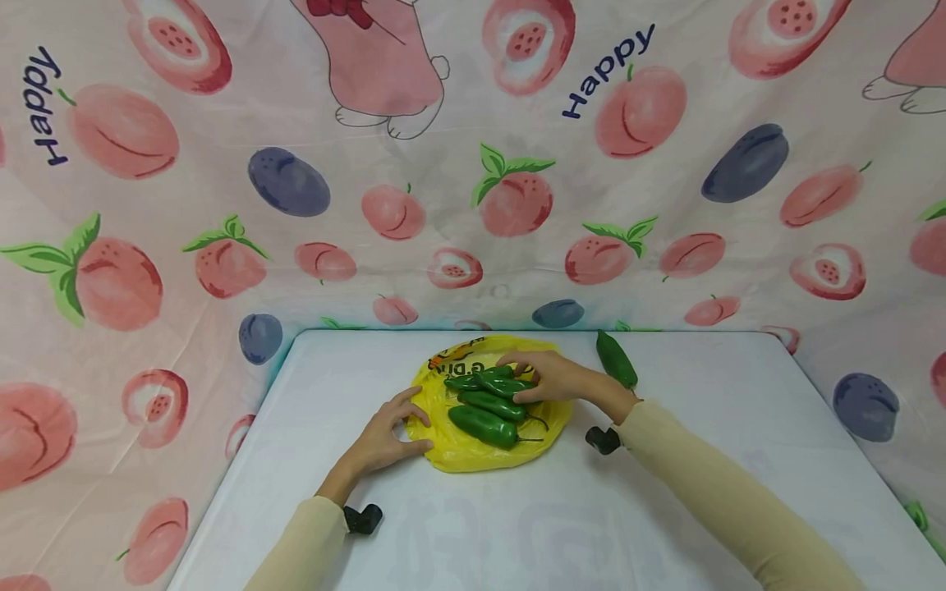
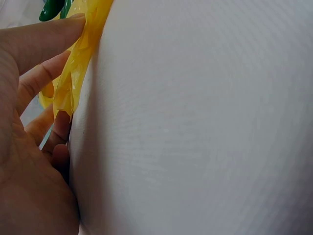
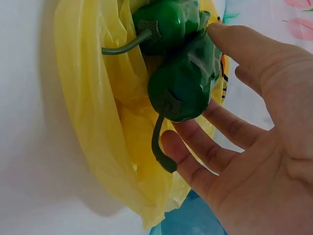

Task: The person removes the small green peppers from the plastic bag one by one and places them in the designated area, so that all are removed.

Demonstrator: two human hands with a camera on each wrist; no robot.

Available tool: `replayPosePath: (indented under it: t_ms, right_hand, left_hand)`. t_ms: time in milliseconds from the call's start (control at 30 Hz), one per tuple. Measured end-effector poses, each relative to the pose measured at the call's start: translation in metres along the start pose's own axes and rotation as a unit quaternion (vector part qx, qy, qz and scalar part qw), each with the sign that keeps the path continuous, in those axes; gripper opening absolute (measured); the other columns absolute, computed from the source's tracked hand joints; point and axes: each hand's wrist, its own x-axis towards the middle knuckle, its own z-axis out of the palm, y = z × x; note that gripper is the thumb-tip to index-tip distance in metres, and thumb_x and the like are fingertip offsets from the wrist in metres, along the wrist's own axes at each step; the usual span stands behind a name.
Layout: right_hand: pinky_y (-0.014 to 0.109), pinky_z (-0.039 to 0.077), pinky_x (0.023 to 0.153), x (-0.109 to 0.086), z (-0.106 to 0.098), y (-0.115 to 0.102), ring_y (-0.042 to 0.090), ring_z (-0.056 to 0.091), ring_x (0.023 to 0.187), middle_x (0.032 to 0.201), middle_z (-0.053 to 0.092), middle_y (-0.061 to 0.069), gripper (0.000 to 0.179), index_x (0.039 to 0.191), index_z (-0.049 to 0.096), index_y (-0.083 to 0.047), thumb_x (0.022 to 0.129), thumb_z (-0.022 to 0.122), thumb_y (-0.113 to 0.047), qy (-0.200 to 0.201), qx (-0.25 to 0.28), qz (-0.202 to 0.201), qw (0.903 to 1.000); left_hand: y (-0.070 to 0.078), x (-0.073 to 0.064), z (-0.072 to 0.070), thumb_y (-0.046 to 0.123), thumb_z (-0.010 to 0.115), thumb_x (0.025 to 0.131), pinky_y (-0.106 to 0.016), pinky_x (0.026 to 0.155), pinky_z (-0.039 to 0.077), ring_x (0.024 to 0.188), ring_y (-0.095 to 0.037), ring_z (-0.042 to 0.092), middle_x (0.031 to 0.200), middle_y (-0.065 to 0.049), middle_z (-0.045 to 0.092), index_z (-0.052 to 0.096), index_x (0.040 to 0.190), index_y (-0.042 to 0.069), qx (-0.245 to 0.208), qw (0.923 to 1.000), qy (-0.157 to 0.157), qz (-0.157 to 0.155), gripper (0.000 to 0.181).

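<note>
A yellow plastic bag [image 1: 451, 455] with dark print lies spread near the table's far edge. Several glossy green peppers [image 1: 484, 427] with stems lie on it side by side. At the bag's left side, my left hand [image 1: 384, 435] holds its edge, thumb on the near face and fingers behind in the left wrist view. My right hand [image 1: 554, 379] reaches over the far peppers. In the right wrist view its thumb and fingers go round one green pepper [image 3: 186, 83], whose curved stem points down; a second pepper [image 3: 166, 27] sits beside it.
Another green pepper [image 1: 617, 359] lies alone on the white table [image 1: 473, 525], right of the bag and behind the right wrist. A fruit-patterned cloth [image 1: 443, 189] hangs behind and along both sides. Black wrist cameras [image 1: 363, 519] are strapped on both wrists.
</note>
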Motion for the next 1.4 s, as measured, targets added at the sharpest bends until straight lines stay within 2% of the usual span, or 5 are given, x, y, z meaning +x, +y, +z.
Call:
replayPosePath:
  t_ms: [467, 1000, 1400]
  right_hand:
    - [0.042, 0.056, 0.096, 0.0047, 0.0063, 0.0066, 0.025, 0.063, 0.114, 0.131, 0.064, 0.01, 0.055, 0.145, 0.055, -0.02, 0.095, 0.076, -0.016, -0.011, 0.004, 0.003, 0.9999]
    - [0.044, 0.054, 0.1, 0.0031, 0.007, 0.0059, 0.029, 0.061, 0.123, 0.139, 0.062, 0.01, 0.05, 0.143, 0.059, -0.021, 0.096, 0.074, -0.018, -0.018, -0.003, 0.001, 0.9998]
    - [0.041, 0.055, 0.096, 0.0037, 0.0079, 0.0063, 0.026, 0.063, 0.116, 0.134, 0.064, 0.009, 0.049, 0.142, 0.06, -0.022, 0.096, 0.075, -0.018, -0.012, -0.008, -0.001, 0.9999]
  left_hand:
    - [0.0001, 0.0, 0.0003, 0.036, 0.086, 0.083, -0.069, 0.119, 0.016, 0.154, -0.039, 0.022, 0.166, -0.005, 0.032, 0.069, 0.102, 0.029, -0.001, 1.0, 0.001, -0.002, 0.026]
    - [-0.0005, -0.0001, -0.0003, 0.034, 0.086, 0.083, -0.069, 0.119, 0.016, 0.153, -0.039, 0.022, 0.166, -0.006, 0.033, 0.069, 0.103, 0.029, -0.001, 1.0, 0.001, 0.006, 0.026]
    - [-0.001, -0.0006, 0.0, 0.036, 0.086, 0.083, -0.069, 0.119, 0.016, 0.154, -0.04, 0.022, 0.166, -0.005, 0.032, 0.069, 0.103, 0.029, -0.004, 1.0, -0.001, 0.001, 0.027]
